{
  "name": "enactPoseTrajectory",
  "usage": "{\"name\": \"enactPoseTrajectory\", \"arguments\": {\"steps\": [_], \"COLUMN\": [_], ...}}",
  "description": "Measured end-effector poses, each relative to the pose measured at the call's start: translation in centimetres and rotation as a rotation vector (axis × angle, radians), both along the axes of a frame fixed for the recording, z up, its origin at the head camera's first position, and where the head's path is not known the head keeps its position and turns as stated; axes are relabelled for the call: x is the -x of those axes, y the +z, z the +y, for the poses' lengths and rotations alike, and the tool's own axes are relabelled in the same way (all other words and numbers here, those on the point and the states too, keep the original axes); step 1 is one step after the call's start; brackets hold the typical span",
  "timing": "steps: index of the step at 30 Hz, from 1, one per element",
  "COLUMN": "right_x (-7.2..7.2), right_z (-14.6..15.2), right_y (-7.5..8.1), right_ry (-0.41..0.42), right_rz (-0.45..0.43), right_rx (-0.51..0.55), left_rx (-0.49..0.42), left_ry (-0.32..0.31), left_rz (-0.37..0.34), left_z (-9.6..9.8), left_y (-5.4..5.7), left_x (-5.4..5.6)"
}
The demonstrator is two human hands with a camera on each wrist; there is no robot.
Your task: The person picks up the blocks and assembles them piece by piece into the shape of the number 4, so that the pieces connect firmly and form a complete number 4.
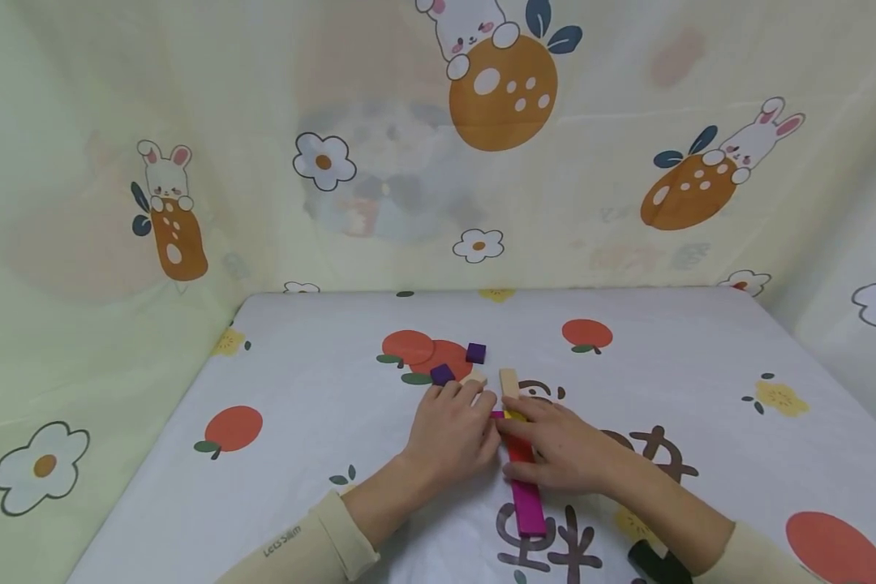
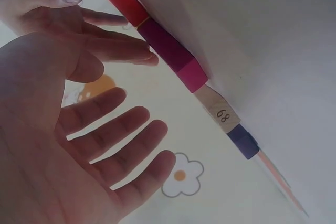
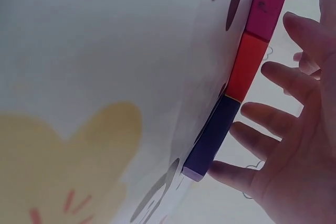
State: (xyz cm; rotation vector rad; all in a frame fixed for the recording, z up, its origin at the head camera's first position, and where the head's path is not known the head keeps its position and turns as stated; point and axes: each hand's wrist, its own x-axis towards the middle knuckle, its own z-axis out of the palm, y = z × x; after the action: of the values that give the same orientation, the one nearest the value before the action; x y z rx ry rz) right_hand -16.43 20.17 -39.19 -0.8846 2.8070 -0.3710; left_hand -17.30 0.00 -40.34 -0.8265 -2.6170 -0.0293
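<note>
A row of colored wooden blocks runs away from me on the white cloth: a magenta block [image 1: 529,511] nearest, then a red block [image 1: 520,452], a yellow one [image 1: 513,414] partly hidden by fingers, and a plain wood block [image 1: 508,383] farthest. My right hand [image 1: 565,446] rests its extended fingers across the row. In the right wrist view its fingertips [image 3: 220,170] reach a dark purple block [image 3: 212,137]. My left hand [image 1: 453,430] is left of the row, fingertips by another plain wood block [image 1: 474,378], its fingers loosely extended in the left wrist view.
Two dark purple cubes lie past my left hand, one cube [image 1: 442,374] by its fingertips and another cube [image 1: 476,353] farther back. A black object [image 1: 657,561] is beside my right wrist. A printed curtain [image 1: 380,268] hangs behind the table's far edge.
</note>
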Motion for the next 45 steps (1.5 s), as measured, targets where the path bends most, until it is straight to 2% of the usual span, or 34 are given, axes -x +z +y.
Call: {"name": "enactPoseTrajectory", "arguments": {"steps": [10,17,26,31,39,45], "right_x": [-0.1,-0.2,-0.3,-0.3,-0.4,-0.4], "right_z": [-0.1,0.0,-0.1,-0.1,-0.1,-0.2], "right_y": [-0.4,-0.5,-0.4,-0.4,-0.2,-0.2], "right_ry": [-0.017,-0.008,-0.009,-0.014,-0.050,-0.039], "right_rz": [-0.006,-0.011,-0.004,-0.002,-0.008,-0.003], "right_rx": [-0.002,0.009,0.009,-0.005,-0.015,-0.024], "left_rx": [0.023,0.005,0.008,0.009,0.063,0.128], "left_ry": [0.011,0.032,0.035,0.046,0.114,0.106], "left_rz": [-0.028,-0.040,-0.057,-0.095,-0.177,-0.222], "left_z": [0.0,-0.3,-0.5,-0.7,-1.8,-2.7], "left_y": [0.0,-0.4,0.0,0.5,0.7,0.3], "left_x": [-0.2,0.2,0.3,0.3,1.0,2.0]}}
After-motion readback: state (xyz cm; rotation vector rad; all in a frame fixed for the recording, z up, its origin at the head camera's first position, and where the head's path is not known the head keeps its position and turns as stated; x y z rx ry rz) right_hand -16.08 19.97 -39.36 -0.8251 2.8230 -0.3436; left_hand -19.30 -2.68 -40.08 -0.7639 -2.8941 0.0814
